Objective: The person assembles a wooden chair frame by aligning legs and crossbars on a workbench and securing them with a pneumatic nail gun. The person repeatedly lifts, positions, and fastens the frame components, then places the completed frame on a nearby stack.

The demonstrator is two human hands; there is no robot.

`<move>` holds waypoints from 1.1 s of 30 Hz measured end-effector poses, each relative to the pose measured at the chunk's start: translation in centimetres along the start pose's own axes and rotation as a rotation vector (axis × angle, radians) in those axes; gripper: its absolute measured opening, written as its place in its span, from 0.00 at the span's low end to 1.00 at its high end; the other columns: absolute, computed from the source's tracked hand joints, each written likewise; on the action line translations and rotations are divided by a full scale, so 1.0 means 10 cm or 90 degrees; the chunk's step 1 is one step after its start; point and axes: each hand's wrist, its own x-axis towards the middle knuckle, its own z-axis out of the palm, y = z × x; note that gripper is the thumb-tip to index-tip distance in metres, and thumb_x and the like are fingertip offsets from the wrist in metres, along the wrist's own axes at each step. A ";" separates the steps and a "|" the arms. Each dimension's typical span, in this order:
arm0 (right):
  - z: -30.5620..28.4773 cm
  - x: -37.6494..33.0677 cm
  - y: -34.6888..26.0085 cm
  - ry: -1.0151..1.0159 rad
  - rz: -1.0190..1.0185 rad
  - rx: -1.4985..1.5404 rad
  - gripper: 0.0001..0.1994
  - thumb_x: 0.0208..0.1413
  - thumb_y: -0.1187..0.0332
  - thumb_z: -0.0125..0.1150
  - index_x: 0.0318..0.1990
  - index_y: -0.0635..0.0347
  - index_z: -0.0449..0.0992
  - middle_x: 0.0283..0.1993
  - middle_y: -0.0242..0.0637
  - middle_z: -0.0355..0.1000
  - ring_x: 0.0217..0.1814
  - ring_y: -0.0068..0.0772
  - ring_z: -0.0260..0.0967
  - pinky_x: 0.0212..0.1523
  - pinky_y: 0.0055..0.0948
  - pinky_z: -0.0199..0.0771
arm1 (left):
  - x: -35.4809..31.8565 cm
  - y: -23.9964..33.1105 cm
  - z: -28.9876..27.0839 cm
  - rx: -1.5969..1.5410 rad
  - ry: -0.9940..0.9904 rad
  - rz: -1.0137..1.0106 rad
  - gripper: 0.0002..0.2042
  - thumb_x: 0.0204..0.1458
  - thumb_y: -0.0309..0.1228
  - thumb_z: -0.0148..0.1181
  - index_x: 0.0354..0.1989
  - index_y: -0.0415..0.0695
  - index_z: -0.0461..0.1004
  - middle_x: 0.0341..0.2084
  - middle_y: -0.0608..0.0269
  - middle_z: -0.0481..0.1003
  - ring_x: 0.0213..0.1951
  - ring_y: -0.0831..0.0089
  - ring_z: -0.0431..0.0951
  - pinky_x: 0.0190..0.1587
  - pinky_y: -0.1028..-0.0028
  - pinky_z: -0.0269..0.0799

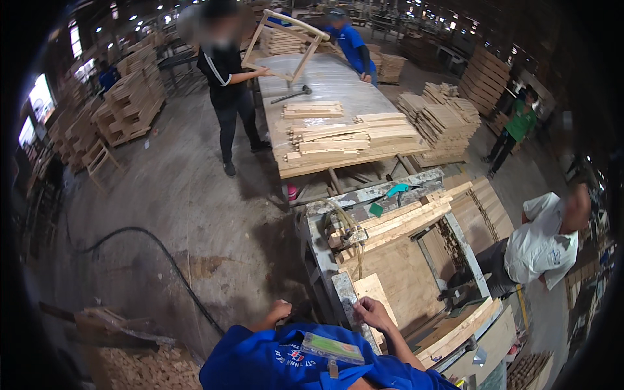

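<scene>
Head view, listed outward from the metal press frame (325, 273) in front of us.

1. Our right hand (372, 312): lies flat, fingers spread, on a small pale wooden board (374, 292) that rests on the near corner of the frame. Palm down, pinching nothing.
2. Our left hand (281, 309): curled into a loose fist just left of the frame's near end, apart from the board. We cannot tell whether it grips anything.
3. Our blue shirt (260, 361): fills the lower edge; a green-and-clear badge holder (331, 348) hangs at the chest.
4. Long wooden slats (396, 221): several laid side by side across the far part of the frame, slanting up to the right. A teal tool (395, 189) and a small green block (376, 209) lie just beyond them, and pale hoses (341, 221) loop at their left end.
5. Seated person in a white shirt (539, 244): right of the frame, facing it.
6. Long work table (331, 81): beyond the frame, bearing stacks of short wooden pieces (344, 140) at its near end and a hammer (292, 95) further back.
7. Person in black (227, 84): left of that table, holding an open wooden frame (289, 49) with a person in blue (351, 45) at the far side.
8. Person in green (517, 127): stands well right of the table, near stacked timber (442, 120).
9. Black hose (162, 253): curves over the concrete floor left of the press frame.
10. Pile of small wood offcuts (146, 370): lower left, near our left elbow.
</scene>
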 end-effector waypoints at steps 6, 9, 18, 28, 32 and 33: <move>0.19 0.38 -0.72 -0.120 -0.081 0.091 0.12 0.70 0.61 0.60 0.39 0.60 0.75 0.32 0.32 0.78 0.33 0.24 0.78 0.32 0.24 0.77 | -0.28 -0.65 -0.22 -0.178 0.079 -0.019 0.12 0.57 0.39 0.58 0.27 0.44 0.79 0.20 0.61 0.79 0.18 0.69 0.77 0.20 0.65 0.71; 0.32 0.65 -1.02 -0.124 -0.142 0.169 0.11 0.70 0.59 0.61 0.40 0.57 0.76 0.32 0.30 0.78 0.33 0.22 0.77 0.30 0.24 0.75 | -0.56 -0.91 -0.19 -0.226 0.131 -0.043 0.12 0.59 0.37 0.57 0.28 0.43 0.78 0.21 0.57 0.80 0.19 0.67 0.78 0.21 0.64 0.72; 0.64 1.11 -2.81 -0.058 -0.326 0.197 0.13 0.71 0.57 0.60 0.43 0.58 0.76 0.35 0.29 0.78 0.34 0.19 0.75 0.31 0.21 0.75 | -0.31 -1.31 -0.94 -0.886 -0.079 0.117 0.11 0.63 0.39 0.57 0.37 0.42 0.75 0.26 0.54 0.80 0.22 0.62 0.79 0.24 0.65 0.76; 1.92 1.06 -5.60 -0.073 -0.618 0.132 0.14 0.70 0.60 0.61 0.50 0.63 0.75 0.42 0.30 0.75 0.41 0.19 0.73 0.41 0.24 0.75 | -0.03 0.18 -3.59 -0.578 0.380 0.552 0.27 0.61 0.57 0.62 0.41 0.40 0.77 0.35 0.61 0.81 0.38 0.70 0.81 0.45 0.67 0.76; 1.75 1.09 -5.99 0.034 -0.688 0.040 0.19 0.69 0.59 0.62 0.57 0.66 0.73 0.50 0.35 0.76 0.51 0.26 0.75 0.49 0.27 0.77 | -0.60 1.65 -4.35 -0.598 0.288 0.763 0.24 0.65 0.55 0.57 0.38 0.43 0.74 0.28 0.75 0.66 0.29 0.82 0.63 0.31 0.76 0.60; 1.75 1.05 -6.12 0.040 -0.714 0.033 0.20 0.69 0.59 0.62 0.58 0.66 0.73 0.50 0.36 0.76 0.52 0.26 0.75 0.49 0.28 0.78 | -0.71 1.90 -4.60 -0.549 0.330 0.808 0.26 0.64 0.57 0.58 0.41 0.41 0.74 0.30 0.73 0.68 0.30 0.80 0.65 0.33 0.76 0.61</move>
